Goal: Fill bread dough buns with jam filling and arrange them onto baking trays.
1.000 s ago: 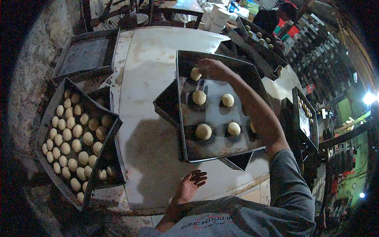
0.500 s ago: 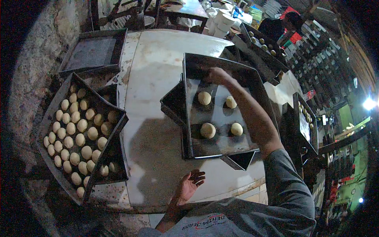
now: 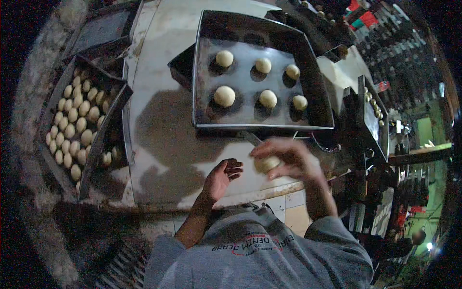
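Observation:
My right hand [image 3: 294, 161], smeared by motion, is in front of the tray's near edge with its fingers curled round a pale dough ball [image 3: 267, 164]. To its left my left hand [image 3: 220, 179] hangs over the near part of the table, palm turned inward, fingers loosely apart and nothing in them. Beyond both hands is a deep dark metal tray [image 3: 255, 127]. Several round dough balls [image 3: 224, 96] sit spaced apart in two rows on its shiny bottom.
At the left, a tilted dark tray [image 3: 107, 115] holds many dough balls close together. Behind it lies another dark tray [image 3: 101, 33]. The pale tabletop [image 3: 163, 62] runs between the trays. At the right stands another tray with dough balls [image 3: 373, 118].
My right hand has come back from the tray's far left part to its near side, and a dough ball now shows in it. The view has shifted, and the arm no longer covers the tray's right side.

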`<control>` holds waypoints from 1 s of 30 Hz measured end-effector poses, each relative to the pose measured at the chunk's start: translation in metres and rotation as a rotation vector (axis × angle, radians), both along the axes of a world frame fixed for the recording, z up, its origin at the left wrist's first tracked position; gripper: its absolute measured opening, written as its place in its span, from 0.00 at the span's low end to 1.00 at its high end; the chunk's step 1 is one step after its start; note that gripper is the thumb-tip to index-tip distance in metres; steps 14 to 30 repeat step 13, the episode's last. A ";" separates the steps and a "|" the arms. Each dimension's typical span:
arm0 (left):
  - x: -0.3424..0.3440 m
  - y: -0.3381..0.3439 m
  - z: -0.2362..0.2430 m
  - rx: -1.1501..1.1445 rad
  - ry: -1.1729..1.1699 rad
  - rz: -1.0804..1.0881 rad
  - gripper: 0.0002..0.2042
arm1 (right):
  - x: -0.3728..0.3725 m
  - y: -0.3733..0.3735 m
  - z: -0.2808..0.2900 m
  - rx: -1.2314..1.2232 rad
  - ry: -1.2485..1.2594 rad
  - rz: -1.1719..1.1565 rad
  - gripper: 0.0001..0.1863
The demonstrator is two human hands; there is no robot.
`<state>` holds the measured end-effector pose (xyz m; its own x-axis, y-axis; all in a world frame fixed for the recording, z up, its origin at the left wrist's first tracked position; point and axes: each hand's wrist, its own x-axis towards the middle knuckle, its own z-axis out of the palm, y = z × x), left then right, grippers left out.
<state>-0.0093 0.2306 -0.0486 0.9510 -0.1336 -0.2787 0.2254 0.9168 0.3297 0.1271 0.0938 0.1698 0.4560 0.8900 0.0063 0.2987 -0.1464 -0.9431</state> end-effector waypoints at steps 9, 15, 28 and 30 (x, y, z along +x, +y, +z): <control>-0.081 -0.008 0.008 0.179 0.124 0.353 0.16 | -0.052 -0.012 -0.291 -0.419 -1.028 -0.535 0.20; -0.103 -0.011 0.015 0.219 0.251 0.373 0.18 | -0.057 0.029 -0.292 -0.359 -0.648 -0.323 0.28; -0.103 -0.011 0.015 0.219 0.251 0.373 0.18 | -0.057 0.029 -0.292 -0.359 -0.648 -0.323 0.28; -0.103 -0.011 0.015 0.219 0.251 0.373 0.18 | -0.057 0.029 -0.292 -0.359 -0.648 -0.323 0.28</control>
